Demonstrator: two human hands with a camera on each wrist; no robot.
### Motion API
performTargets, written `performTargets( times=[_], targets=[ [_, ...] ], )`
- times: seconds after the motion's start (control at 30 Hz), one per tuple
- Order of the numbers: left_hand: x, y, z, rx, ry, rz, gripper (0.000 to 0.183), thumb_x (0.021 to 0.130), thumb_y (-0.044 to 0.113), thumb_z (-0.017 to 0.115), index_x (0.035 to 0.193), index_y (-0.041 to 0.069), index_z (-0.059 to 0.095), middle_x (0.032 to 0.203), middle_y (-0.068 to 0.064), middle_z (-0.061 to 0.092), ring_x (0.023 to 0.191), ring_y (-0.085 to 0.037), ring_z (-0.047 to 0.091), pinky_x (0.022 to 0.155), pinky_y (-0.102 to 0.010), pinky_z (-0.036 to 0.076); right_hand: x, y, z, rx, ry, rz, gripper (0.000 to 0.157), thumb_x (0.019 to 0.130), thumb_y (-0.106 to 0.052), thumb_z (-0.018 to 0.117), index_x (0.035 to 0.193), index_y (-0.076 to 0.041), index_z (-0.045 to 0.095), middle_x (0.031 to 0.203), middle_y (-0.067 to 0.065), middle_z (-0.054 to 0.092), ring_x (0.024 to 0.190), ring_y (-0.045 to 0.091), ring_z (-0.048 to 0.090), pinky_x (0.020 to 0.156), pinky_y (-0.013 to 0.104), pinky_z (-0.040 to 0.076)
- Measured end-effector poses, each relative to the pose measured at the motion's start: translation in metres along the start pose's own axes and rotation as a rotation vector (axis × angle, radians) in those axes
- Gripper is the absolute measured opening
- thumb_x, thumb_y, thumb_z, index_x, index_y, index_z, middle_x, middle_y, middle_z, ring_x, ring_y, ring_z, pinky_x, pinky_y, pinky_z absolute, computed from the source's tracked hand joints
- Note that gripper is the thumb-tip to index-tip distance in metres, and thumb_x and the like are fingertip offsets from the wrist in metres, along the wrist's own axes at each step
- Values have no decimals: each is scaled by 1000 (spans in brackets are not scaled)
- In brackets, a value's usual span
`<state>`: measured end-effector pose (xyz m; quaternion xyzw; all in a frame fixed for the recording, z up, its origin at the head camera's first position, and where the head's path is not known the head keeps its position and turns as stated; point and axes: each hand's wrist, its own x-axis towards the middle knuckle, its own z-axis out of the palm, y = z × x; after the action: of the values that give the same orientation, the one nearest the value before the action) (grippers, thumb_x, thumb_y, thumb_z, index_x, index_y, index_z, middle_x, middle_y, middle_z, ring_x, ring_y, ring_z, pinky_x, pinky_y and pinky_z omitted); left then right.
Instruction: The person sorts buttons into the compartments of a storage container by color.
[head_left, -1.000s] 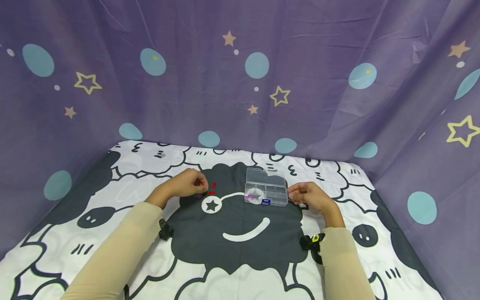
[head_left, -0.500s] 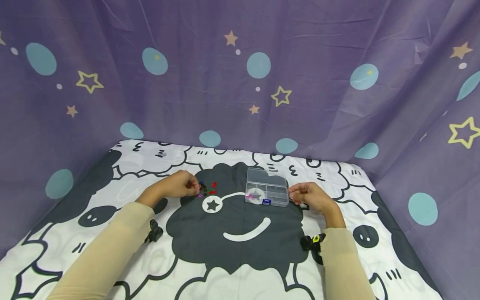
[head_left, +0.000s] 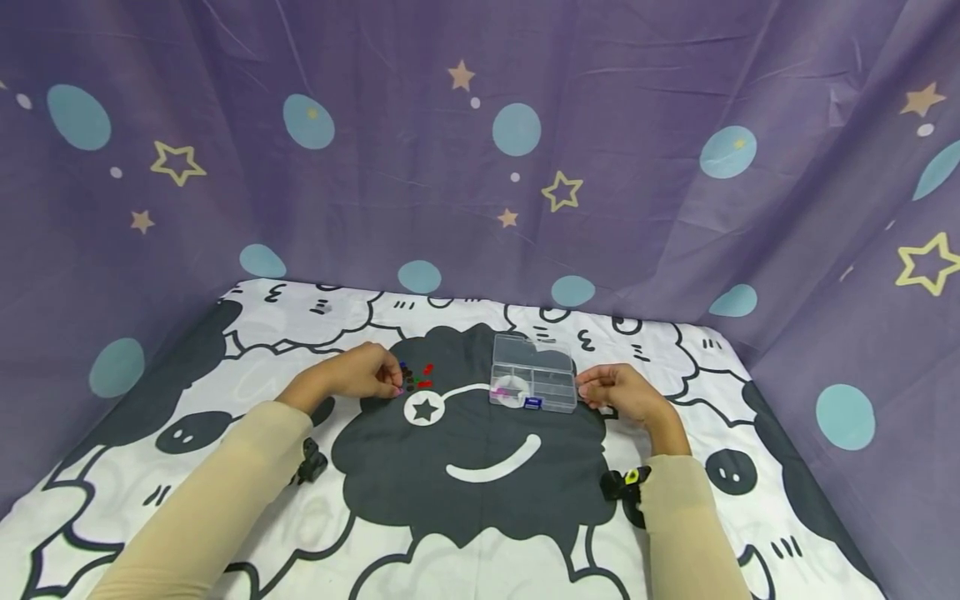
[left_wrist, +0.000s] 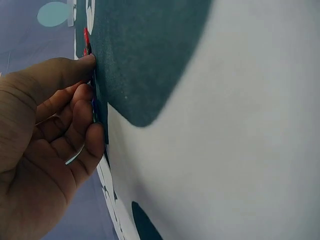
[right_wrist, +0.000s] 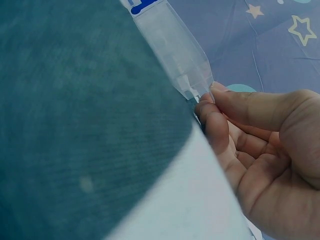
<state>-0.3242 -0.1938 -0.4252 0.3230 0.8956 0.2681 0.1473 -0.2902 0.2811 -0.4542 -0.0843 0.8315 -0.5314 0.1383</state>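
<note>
My left hand [head_left: 366, 372] is low over the dark cloud print, thumb and fingertips pinching a small pink ring [head_left: 398, 391] where it lies on the cloth. In the left wrist view, the thumb and curled fingers of the left hand [left_wrist: 55, 120] hide most of the small pieces. Just right of the fingertips lie several dark bits [head_left: 409, 380] and red pieces [head_left: 425, 383]. A clear plastic compartment box [head_left: 553, 390] stands with its lid raised at the back. My right hand [head_left: 619, 390] grips its right end between thumb and fingers.
Inside the box's left compartment lies a pink piece [head_left: 498, 392]. A blue latch [head_left: 532, 403] is on the box front. The cloth [head_left: 480, 517] has a cartoon print, and a purple curtain [head_left: 420, 192] hangs behind the table's far edge.
The left hand drew back left off the small pieces, uncovering the dark ones, then shifted slightly right and down onto the pink ring. The right hand and box stay put.
</note>
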Motion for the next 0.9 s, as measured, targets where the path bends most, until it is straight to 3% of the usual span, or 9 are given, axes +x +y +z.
performTargets(
  times=[0.67, 0.9],
  targets=[
    [2, 8, 0, 14, -50, -36, 10, 87, 5, 75, 81, 11, 70, 71, 3, 60, 62, -10, 52, 59, -28, 44, 1, 2, 1, -4, -6, -12, 26, 99, -3, 65, 121, 10, 64, 99, 9, 73, 82, 15, 67, 75, 29, 57],
    [5, 8, -1, -6, -33, 7, 10, 87, 2, 71, 81, 10, 70, 70, 4, 60, 62, -10, 51, 59, -27, 43, 0, 0, 1, 6, -2, -7, 27, 98, -3, 66, 121, 11, 64, 99, 10, 72, 82, 15, 66, 75, 29, 57]
  ],
)
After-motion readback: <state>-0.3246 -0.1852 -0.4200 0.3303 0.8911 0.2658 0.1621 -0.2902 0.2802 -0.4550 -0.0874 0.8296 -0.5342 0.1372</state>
